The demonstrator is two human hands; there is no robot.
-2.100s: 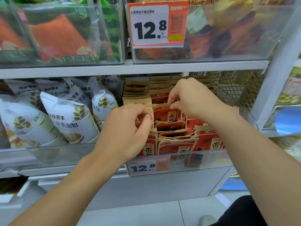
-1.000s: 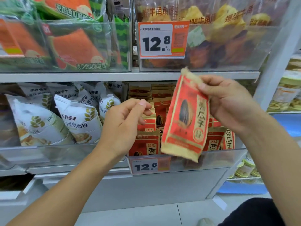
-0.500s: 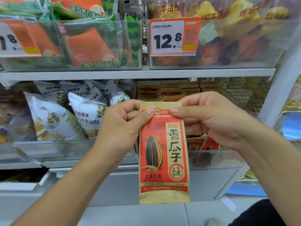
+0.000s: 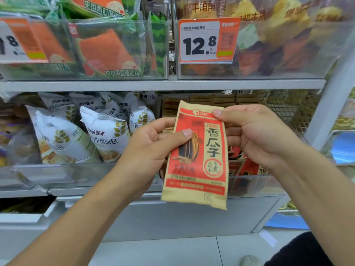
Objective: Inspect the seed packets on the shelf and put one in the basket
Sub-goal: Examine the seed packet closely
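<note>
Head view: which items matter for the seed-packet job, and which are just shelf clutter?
Job:
seed packet, held by left hand and right hand
seed packets on shelf

Clutter:
white bread bags
watermelon toast packs
12.8 price tag
No basket in view.

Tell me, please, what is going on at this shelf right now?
A person is holding one red seed packet up in front of the shelf, printed face toward the camera. The left hand pinches its left edge and the right hand pinches its top right corner. More packets sit in the clear bin behind. No basket is in view.
</note>
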